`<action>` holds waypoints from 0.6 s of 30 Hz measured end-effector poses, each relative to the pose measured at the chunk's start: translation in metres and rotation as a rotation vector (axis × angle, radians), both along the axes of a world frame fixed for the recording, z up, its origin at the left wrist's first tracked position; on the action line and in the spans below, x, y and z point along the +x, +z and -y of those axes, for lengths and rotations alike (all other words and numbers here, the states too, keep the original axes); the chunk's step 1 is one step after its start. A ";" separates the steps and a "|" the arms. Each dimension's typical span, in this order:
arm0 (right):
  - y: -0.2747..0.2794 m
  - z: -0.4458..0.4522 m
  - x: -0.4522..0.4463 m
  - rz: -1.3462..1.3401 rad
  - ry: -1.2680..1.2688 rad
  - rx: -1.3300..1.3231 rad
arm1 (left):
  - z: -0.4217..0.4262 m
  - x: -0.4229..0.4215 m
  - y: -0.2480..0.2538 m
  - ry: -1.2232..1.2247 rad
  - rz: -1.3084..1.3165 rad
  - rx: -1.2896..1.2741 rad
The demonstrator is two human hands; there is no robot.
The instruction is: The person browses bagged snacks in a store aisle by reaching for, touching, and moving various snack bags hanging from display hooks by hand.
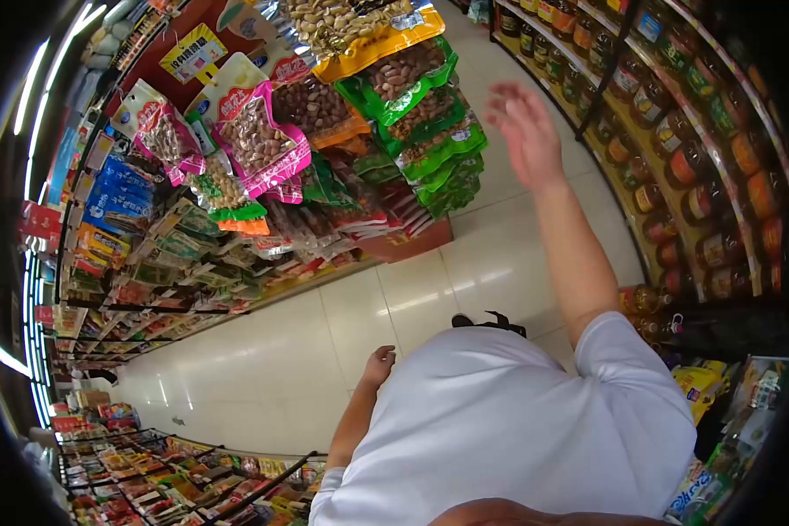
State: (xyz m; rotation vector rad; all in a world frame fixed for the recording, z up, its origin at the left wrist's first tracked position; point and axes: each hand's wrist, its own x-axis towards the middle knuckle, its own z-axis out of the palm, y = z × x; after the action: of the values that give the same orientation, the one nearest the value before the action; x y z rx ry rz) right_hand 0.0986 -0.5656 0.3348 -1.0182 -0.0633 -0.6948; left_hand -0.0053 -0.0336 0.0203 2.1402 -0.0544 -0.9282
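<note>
My right hand is raised at the upper right, its fingers spread and slightly blurred, holding nothing. It is nearest to the green snack bags, with a gap between them. Above these hangs an orange-edged peanut bag. A pink-edged nut bag hangs further left. Low beside my body, my left hand has its fingers curled in, and no object shows in it.
A shelf of jars curves down the right side. Packed snack racks line the left, with another rack at the lower left. Pale floor tiles run between them. Colourful packets stand at the lower right.
</note>
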 end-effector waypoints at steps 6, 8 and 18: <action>0.091 -0.039 0.032 0.226 0.067 -0.242 | 0.048 0.018 0.046 0.037 -0.073 -0.175; 0.097 -0.051 0.038 0.204 0.087 -0.309 | 0.067 0.039 0.081 0.070 -0.024 -0.337; 0.107 -0.142 0.015 0.199 -0.387 -0.836 | 0.222 0.144 0.401 -0.060 0.214 -1.288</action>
State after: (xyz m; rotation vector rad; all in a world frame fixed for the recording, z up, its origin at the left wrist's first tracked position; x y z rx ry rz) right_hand 0.1135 -0.4237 0.4420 -1.7831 -0.3600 -1.1664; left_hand 0.1382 -0.2551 0.4211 1.0061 -0.6403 -0.4378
